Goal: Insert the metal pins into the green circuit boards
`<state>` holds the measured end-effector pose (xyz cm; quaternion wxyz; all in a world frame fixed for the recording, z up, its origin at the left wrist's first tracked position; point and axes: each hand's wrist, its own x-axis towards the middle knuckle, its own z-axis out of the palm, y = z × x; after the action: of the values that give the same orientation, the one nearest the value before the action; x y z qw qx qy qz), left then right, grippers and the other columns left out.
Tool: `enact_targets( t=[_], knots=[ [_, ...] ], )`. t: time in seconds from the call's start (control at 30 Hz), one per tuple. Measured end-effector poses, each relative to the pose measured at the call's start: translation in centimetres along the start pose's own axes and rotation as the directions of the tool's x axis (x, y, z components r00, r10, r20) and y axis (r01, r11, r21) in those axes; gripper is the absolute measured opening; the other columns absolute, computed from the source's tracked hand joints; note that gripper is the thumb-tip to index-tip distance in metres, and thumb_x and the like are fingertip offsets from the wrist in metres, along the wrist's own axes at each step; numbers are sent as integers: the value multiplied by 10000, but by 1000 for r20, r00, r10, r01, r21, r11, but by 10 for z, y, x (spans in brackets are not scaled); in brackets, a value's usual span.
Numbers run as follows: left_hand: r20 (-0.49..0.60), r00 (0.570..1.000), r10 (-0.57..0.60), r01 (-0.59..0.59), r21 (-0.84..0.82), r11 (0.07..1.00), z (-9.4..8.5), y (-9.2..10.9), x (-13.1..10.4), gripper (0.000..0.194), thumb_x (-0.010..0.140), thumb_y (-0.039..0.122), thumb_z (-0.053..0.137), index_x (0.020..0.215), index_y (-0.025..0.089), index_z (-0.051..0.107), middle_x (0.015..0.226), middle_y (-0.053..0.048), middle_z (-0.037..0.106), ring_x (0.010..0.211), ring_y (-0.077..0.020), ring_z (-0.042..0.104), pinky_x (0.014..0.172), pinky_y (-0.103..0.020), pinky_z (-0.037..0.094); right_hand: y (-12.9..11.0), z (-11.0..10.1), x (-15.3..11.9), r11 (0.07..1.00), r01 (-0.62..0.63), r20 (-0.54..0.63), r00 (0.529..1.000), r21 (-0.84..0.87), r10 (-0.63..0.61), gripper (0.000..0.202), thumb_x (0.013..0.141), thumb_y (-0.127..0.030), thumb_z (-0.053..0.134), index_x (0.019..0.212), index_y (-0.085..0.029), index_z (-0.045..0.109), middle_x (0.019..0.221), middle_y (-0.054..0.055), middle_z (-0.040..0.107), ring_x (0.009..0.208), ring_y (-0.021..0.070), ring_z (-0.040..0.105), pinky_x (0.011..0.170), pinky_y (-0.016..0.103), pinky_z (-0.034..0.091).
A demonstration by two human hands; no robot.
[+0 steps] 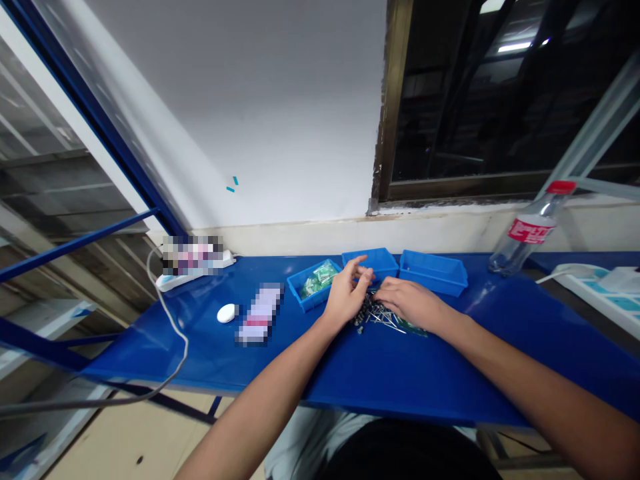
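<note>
A pile of thin metal pins and small dark parts (389, 319) lies on the blue table (380, 387). My left hand (349, 288) is raised at the pile's left edge, thumb and index finger close together; whatever they may hold is too small to make out. My right hand (411, 303) reaches into the pile from the right, its fingers bent down over the pins, their tips partly hidden. Just left of my left hand sits a blue tray (311, 305) with small green-and-clear packets (319, 279). Behind the hands stand a second blue tray (383, 260) and a third blue tray (434, 272).
A clear bottle with a red cap (531, 230) stands at the back right, near a white tray (600, 293). On the left are a round white case (227, 313), a blurred flat object (261, 313), a power strip (197, 273) and its cable (186, 347).
</note>
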<state>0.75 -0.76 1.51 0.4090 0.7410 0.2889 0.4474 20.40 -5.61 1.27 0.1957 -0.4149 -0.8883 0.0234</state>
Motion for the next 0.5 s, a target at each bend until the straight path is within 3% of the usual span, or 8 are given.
enact_targets(
  t=[0.3, 0.5],
  knots=[
    [7, 1000, 2, -2, 7, 1000, 1, 0, 0, 460, 1024, 456, 533, 1401, 192, 542, 1041, -80, 729, 922, -200, 716, 805, -304, 577, 2, 0, 7, 992, 55, 41, 998, -115, -50, 244, 987, -125, 523, 845, -218, 700, 797, 69, 652, 845, 231, 606, 711, 314, 477],
    [13, 1000, 11, -11, 33, 999, 0, 1, 0, 447, 1032, 458, 517, 1392, 196, 553, 1032, -77, 733, 931, -206, 716, 821, -312, 574, 4, 2, 11, 977, 95, 93, 993, -193, -78, 206, 978, -102, 514, 902, -201, 677, 875, 84, 684, 929, 247, 618, 774, 340, 520]
  ],
)
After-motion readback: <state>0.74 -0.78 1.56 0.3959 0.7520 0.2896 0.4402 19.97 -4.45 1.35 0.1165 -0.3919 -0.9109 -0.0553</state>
